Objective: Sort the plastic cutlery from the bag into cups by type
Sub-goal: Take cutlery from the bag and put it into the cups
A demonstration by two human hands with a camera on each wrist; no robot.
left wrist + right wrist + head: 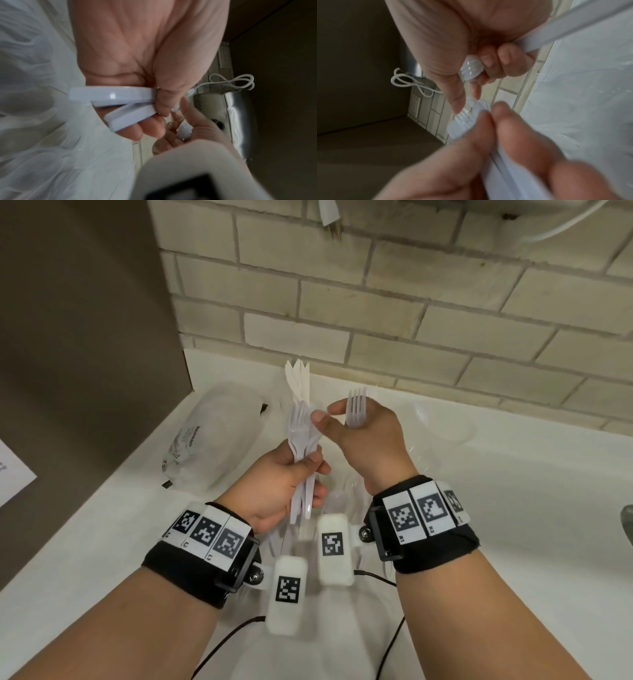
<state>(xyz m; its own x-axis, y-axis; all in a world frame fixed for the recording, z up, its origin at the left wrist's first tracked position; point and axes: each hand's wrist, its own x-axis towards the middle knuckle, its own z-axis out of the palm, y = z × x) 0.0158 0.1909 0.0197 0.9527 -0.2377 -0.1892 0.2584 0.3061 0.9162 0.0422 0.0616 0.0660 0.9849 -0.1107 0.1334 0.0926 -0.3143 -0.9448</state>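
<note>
Clearly the white plastic cutlery is feather-light and thin, so weight is no concern; the trouble is likely its smooth, glossy surface and the way the pieces nest and slide against each other. The left hand (279, 486) is curled in a fist round the handles of a mixed bundle of white plastic forks and knives (301, 436), held upright above the white countertop (513, 508), knife blades fanning out at the far end and fork heads lower down. The right hand (364, 436) keeps a few white plastic forks (356, 409) tucked under its bent fingers, tines pointing away, while its thumb and forefinger reach left to the bundle's fork heads; whether they have pinched one yet I cannot tell.

These pieces are stiff enough along the handle to be pulled out lengthwise, but the tines are slender and probably snap if bent sideways. Taking hold at the neck or handle, not the tine tips, seems safest. Loosening the left grip a little should free one piece, though the rest could slip down.

A crumpled clear plastic bag (209, 446) lies on the countertop to the left, near the brown wall panel (85, 337). A clear plastic cup (442, 422) sits to the right, near the pale brick-tiled wall (411, 302); it looks light and easily tipped.
</note>
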